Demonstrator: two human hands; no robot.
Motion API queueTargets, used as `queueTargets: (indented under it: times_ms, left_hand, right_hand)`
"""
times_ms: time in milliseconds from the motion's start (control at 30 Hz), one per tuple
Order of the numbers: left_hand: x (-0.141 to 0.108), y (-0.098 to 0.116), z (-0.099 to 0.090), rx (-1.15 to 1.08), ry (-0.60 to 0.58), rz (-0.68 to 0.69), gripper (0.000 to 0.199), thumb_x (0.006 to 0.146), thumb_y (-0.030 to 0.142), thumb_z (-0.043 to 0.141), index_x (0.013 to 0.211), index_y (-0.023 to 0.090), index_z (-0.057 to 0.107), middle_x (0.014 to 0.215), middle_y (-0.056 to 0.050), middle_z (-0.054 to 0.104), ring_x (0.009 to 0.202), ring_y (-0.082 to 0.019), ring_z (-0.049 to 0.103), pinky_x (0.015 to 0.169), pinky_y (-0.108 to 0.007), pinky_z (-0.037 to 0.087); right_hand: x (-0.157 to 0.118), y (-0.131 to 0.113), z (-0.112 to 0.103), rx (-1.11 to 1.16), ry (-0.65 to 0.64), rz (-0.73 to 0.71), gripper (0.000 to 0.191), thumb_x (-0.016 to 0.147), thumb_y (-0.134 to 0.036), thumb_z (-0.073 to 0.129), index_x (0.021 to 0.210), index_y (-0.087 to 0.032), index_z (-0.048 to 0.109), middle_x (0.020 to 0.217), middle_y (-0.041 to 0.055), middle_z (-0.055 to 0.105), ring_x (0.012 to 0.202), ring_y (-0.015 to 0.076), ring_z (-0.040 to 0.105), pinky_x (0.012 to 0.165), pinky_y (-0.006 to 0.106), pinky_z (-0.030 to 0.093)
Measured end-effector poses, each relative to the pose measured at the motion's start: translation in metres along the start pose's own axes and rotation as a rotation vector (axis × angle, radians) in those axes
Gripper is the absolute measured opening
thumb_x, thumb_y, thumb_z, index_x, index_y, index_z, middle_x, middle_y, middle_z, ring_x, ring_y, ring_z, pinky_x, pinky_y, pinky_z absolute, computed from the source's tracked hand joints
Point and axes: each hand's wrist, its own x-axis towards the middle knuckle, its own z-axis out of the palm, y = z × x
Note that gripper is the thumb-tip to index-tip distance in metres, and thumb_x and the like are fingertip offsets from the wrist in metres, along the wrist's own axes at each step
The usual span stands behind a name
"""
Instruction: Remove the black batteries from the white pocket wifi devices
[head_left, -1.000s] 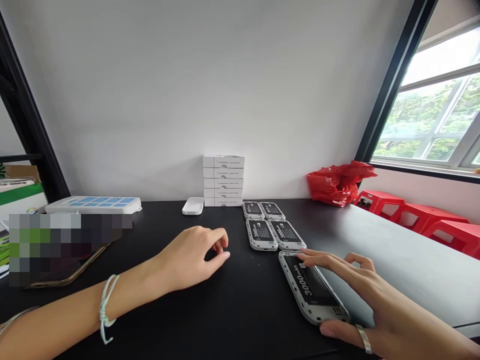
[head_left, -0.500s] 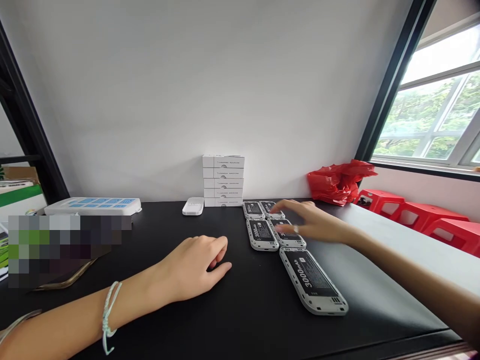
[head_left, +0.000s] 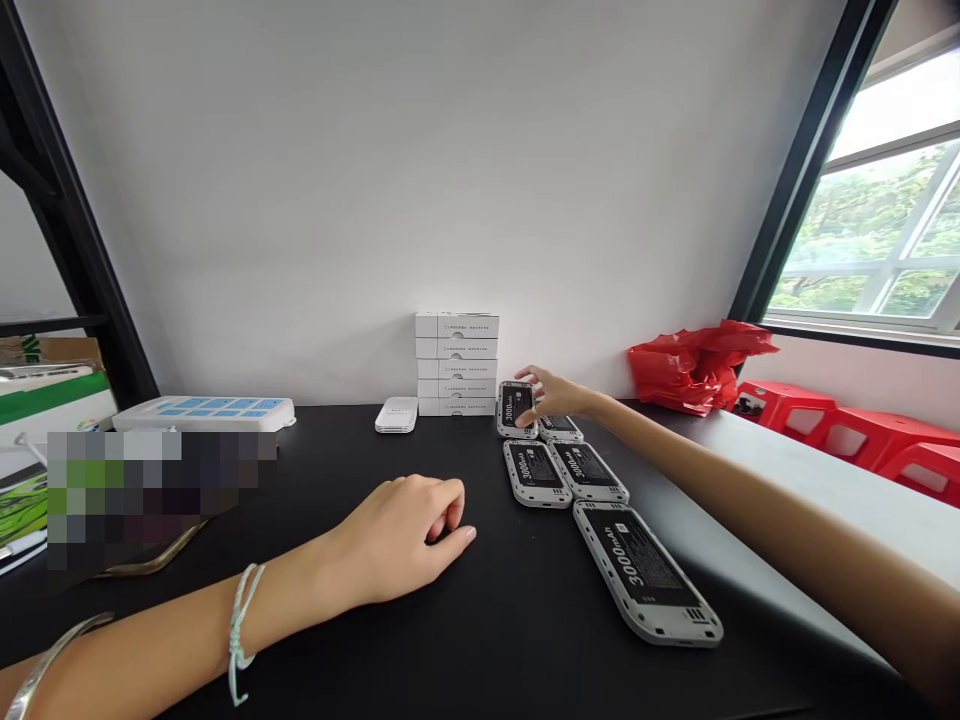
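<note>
My right hand (head_left: 551, 393) grips the back left device (head_left: 516, 408), a white-framed unit with a black 3000mAh battery, and its far end is tilted up. Beside it another device (head_left: 561, 428) lies partly behind my hand. Two more, a left one (head_left: 537, 472) and a right one (head_left: 590, 470), lie side by side nearer to me. The nearest device (head_left: 646, 570) lies at the front right of this group. My left hand (head_left: 409, 535) rests on the black table with fingers curled, holding nothing that shows.
White boxes (head_left: 457, 365) are stacked against the wall, with white flat covers (head_left: 396, 415) to their left. A power strip (head_left: 206, 413) lies further left, above a blurred patch. Red plastic bags (head_left: 694, 365) and red stools (head_left: 847, 425) are at the right.
My right hand has moved forward and left from above the devices and taken hold of the back left one, which is now tilted. The view has shifted slightly left.
</note>
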Motion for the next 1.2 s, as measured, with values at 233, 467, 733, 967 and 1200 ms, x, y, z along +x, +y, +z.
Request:
queueTargets:
  times_ms: [233, 467, 733, 967, 1200]
  left_hand:
    - [0.014, -0.024, -0.002, -0.317, -0.045, -0.057, 0.026, 0.079, 0.046, 0.057, 0.087, 0.022, 0.05, 0.076, 0.002, 0.059, 0.063, -0.013, 0.055, 0.055, -0.025, 0.042]
    - [0.04, -0.038, -0.007, -0.271, 0.23, -0.047, 0.095, 0.057, 0.061, 0.074, 0.133, 0.025, 0.03, 0.137, -0.012, 0.04, 0.119, -0.031, 0.046, 0.086, -0.041, 0.048]
    - [0.05, -0.045, -0.004, -0.264, 0.102, 0.043, 0.111, 0.047, 0.06, 0.08, 0.139, 0.028, 0.025, 0.131, -0.012, 0.048, 0.122, -0.035, 0.044, 0.095, -0.048, 0.042]
    - [0.054, -0.049, -0.003, -0.309, 0.045, 0.007, 0.109, 0.047, 0.06, 0.08, 0.135, 0.029, 0.024, 0.128, -0.011, 0.05, 0.122, -0.034, 0.044, 0.096, -0.049, 0.04]
    - [0.06, -0.056, 0.0, -0.315, 0.079, -0.053, 0.11, 0.042, 0.06, 0.081, 0.13, 0.026, 0.025, 0.121, -0.014, 0.051, 0.117, -0.036, 0.048, 0.089, -0.048, 0.045]
  right_hand:
    - [-0.008, -0.02, 0.0, 0.398, 0.235, 0.066, 0.043, 0.068, -0.023, 0.076, 0.095, -0.023, 0.042, 0.065, -0.006, 0.053, 0.055, 0.0091, 0.055, 0.055, 0.024, 0.051]
    - [-0.054, -0.069, 0.04, 0.518, -0.043, 0.045, 0.044, 0.067, -0.02, 0.077, 0.086, -0.026, 0.038, 0.054, -0.0106, 0.051, 0.054, 0.0111, 0.059, 0.053, 0.024, 0.053]
    - [-0.059, -0.07, 0.072, 0.273, -0.215, -0.066, 0.019, 0.074, -0.025, 0.069, 0.08, -0.021, 0.051, 0.066, -0.0044, 0.055, 0.066, 0.012, 0.058, 0.063, 0.026, 0.049]
    - [-0.049, -0.082, 0.067, -0.016, -0.282, -0.148, 0.021, 0.069, -0.036, 0.072, 0.079, -0.021, 0.061, 0.08, 0.0006, 0.06, 0.075, 0.0176, 0.053, 0.062, 0.028, 0.038]
    - [-0.037, -0.094, 0.06, -0.061, -0.371, -0.09, 0.041, 0.056, -0.049, 0.079, 0.074, -0.021, 0.055, 0.07, -0.0015, 0.053, 0.071, 0.0182, 0.052, 0.054, 0.025, 0.036]
